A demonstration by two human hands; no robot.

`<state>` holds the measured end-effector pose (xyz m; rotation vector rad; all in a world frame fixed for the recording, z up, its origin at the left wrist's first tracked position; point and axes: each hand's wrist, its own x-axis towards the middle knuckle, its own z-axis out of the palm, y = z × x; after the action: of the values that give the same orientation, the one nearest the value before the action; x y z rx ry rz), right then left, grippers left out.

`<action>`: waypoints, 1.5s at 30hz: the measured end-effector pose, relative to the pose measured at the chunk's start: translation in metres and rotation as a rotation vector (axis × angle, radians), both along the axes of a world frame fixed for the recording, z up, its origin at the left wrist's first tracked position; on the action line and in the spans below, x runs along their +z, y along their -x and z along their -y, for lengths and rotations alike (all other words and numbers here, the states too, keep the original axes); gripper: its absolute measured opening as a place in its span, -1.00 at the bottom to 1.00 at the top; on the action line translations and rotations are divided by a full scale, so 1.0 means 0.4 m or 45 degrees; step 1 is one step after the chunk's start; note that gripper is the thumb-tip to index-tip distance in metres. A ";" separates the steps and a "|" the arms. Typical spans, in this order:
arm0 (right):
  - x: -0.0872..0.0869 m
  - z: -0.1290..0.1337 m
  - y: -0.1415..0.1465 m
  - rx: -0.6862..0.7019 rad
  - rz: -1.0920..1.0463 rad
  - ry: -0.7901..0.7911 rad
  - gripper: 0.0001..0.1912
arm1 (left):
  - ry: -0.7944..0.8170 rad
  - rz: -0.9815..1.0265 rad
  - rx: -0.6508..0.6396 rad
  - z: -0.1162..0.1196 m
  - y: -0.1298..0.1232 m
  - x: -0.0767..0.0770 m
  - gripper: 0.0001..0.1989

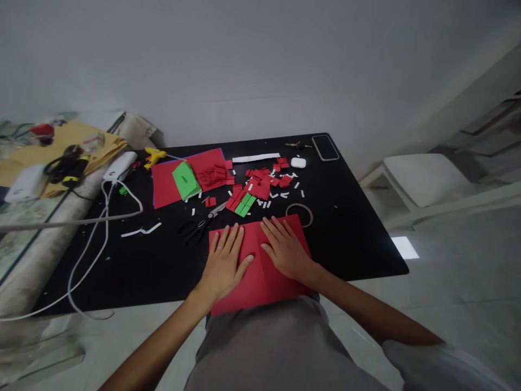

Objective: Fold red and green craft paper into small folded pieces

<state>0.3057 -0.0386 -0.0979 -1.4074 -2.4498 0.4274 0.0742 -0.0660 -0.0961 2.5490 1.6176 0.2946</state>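
Observation:
A large red sheet with a crease down its middle lies at the near edge of the black table and reaches over that edge. My left hand rests flat on its left half, fingers stretched out. On the right half lies my right hand, palm down, fingers extended. Just beyond the sheet are red folded pieces beside green ones, with black-handled scissors to their left. A beige ring sits by the sheet's far right corner.
Further back are red sheets, a green stack, a yellow glue gun, a white strip, a white case, keys and a phone. White cables cross the left side. A white stool stands right.

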 end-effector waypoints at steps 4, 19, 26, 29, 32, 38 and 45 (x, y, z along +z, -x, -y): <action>-0.007 0.007 0.011 -0.059 0.065 -0.007 -0.41 | -0.030 -0.080 0.054 0.011 -0.008 -0.027 -0.25; -0.011 0.027 0.030 -0.138 0.119 -0.020 -0.41 | -0.049 -0.048 0.133 0.031 -0.030 -0.031 -0.26; -0.012 0.031 0.031 -0.141 0.138 -0.026 -0.41 | -0.045 -0.058 0.141 0.032 -0.031 -0.031 -0.30; -0.013 0.032 0.031 -0.161 0.139 -0.018 -0.41 | -0.043 -0.044 0.154 0.034 -0.032 -0.033 -0.31; -0.013 0.033 0.031 -0.170 0.119 -0.008 -0.41 | -0.042 -0.023 0.163 0.034 -0.033 -0.032 -0.31; -0.008 0.034 0.028 -0.177 0.122 0.022 -0.40 | -0.033 -0.028 0.170 0.035 -0.031 -0.031 -0.31; -0.012 0.033 0.022 -0.181 0.138 -0.009 -0.40 | -0.037 -0.003 0.188 0.038 -0.024 -0.029 -0.28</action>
<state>0.2970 -0.0519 -0.1025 -1.6289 -2.4107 0.3176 0.0838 -0.0813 -0.1079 2.4556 1.8190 0.3308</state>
